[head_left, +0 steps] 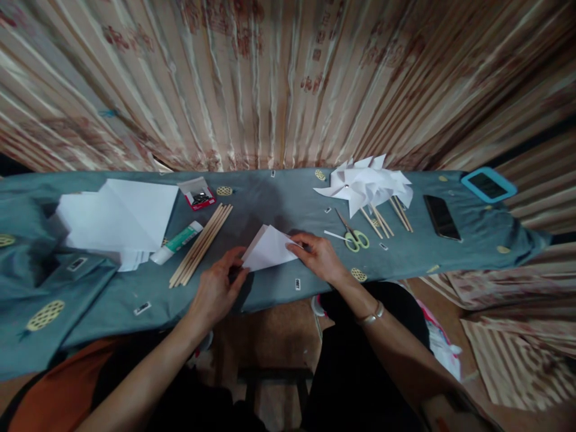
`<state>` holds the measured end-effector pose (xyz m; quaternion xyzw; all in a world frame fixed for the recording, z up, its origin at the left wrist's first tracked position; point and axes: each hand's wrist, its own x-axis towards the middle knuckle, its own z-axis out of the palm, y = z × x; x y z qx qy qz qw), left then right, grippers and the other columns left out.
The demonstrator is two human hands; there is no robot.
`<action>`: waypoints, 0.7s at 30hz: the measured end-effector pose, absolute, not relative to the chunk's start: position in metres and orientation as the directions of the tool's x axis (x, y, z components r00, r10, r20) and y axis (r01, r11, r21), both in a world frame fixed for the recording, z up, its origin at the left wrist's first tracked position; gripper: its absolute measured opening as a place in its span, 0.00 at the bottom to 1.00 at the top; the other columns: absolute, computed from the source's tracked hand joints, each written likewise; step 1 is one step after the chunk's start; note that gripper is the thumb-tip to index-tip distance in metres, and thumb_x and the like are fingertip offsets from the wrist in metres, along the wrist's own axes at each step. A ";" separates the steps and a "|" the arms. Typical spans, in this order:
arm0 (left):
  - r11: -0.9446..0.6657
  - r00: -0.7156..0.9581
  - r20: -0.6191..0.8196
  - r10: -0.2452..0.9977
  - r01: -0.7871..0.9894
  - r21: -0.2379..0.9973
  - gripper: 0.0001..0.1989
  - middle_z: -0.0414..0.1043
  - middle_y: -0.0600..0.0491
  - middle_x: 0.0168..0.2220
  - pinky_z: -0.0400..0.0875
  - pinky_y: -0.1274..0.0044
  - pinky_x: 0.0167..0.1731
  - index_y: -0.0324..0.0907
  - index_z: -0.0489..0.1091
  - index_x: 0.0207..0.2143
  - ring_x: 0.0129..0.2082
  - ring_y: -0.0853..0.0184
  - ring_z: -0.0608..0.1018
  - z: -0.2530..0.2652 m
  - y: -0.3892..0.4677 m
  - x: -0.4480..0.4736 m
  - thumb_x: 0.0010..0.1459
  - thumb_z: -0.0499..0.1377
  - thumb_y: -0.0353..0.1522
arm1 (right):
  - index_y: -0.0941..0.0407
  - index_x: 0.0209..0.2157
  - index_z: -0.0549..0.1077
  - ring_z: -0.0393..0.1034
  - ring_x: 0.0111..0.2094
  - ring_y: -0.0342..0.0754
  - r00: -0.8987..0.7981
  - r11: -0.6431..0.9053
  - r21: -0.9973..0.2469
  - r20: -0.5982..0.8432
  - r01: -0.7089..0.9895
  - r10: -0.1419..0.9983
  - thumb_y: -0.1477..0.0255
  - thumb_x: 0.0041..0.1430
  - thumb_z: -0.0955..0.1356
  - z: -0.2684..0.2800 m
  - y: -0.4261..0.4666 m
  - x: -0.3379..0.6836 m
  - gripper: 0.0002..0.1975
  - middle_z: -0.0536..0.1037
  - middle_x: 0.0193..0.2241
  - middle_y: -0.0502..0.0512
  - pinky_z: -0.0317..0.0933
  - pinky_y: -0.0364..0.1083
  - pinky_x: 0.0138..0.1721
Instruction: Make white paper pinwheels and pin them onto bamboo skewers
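A folded sheet of white paper [270, 249], roughly triangular, is held between my two hands just above the cloth. My left hand [220, 285] pinches its left corner between thumb and fingers. At the right corner, my right hand [318, 255] grips it the same way. Just left of my left hand lies a bundle of several wooden sticks [201, 246]. Scissors with green handles [355, 240] rest open to the right of my right hand, with a thin white paper strip [336, 235] against them.
Paper pinwheels [366, 183] on sticks lie at the back right. Further right are a black phone [441, 217] and a blue-framed device [489, 183]. Left are white sheets [117, 216], a glue tube [177, 242] and a red box [198, 195]. A curtain [270, 84] hangs behind the table.
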<state>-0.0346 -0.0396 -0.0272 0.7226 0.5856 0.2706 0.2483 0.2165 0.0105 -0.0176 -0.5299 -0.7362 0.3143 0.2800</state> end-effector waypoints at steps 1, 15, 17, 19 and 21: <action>-0.238 0.188 0.147 0.971 0.733 0.637 0.21 0.79 0.48 0.38 0.77 0.70 0.38 0.37 0.64 0.56 0.37 0.60 0.81 -0.025 -0.040 -0.034 0.63 0.54 0.36 | 0.57 0.36 0.79 0.68 0.27 0.43 -0.277 0.235 -0.755 0.073 0.612 0.958 0.70 0.61 0.69 -0.018 0.013 0.214 0.07 0.77 0.27 0.49 0.59 0.41 0.32; -0.659 0.623 0.251 0.741 0.746 0.095 0.31 0.60 0.33 0.64 0.56 0.54 0.63 0.29 0.56 0.63 0.67 0.48 0.59 -0.044 -0.049 0.018 0.67 0.50 0.43 | 0.55 0.25 0.76 0.75 0.36 0.47 -0.215 0.214 -0.737 0.095 0.641 0.972 0.76 0.56 0.70 -0.028 0.031 0.198 0.06 0.80 0.34 0.53 0.64 0.45 0.41; -0.651 0.619 0.232 0.750 0.754 0.091 0.32 0.61 0.33 0.64 0.56 0.55 0.63 0.28 0.56 0.63 0.67 0.48 0.60 -0.043 -0.048 0.017 0.67 0.50 0.44 | 0.55 0.25 0.75 0.75 0.36 0.47 -0.211 0.214 -0.739 0.100 0.639 0.972 0.76 0.56 0.70 -0.029 0.032 0.198 0.06 0.80 0.34 0.53 0.64 0.45 0.41; -0.651 0.623 0.223 0.750 0.754 0.082 0.32 0.62 0.33 0.63 0.55 0.55 0.64 0.28 0.57 0.63 0.66 0.49 0.61 -0.041 -0.047 0.016 0.67 0.49 0.45 | 0.55 0.25 0.75 0.75 0.36 0.47 -0.202 0.217 -0.737 0.111 0.641 0.973 0.76 0.56 0.70 -0.030 0.031 0.198 0.07 0.80 0.34 0.53 0.64 0.45 0.41; -0.651 0.622 0.232 0.748 0.756 0.071 0.33 0.62 0.33 0.63 0.54 0.55 0.64 0.28 0.58 0.62 0.66 0.49 0.61 -0.039 -0.045 0.016 0.67 0.49 0.46 | 0.55 0.25 0.75 0.75 0.36 0.46 -0.186 0.217 -0.732 0.125 0.646 0.975 0.76 0.57 0.69 -0.031 0.031 0.198 0.07 0.80 0.34 0.53 0.64 0.45 0.41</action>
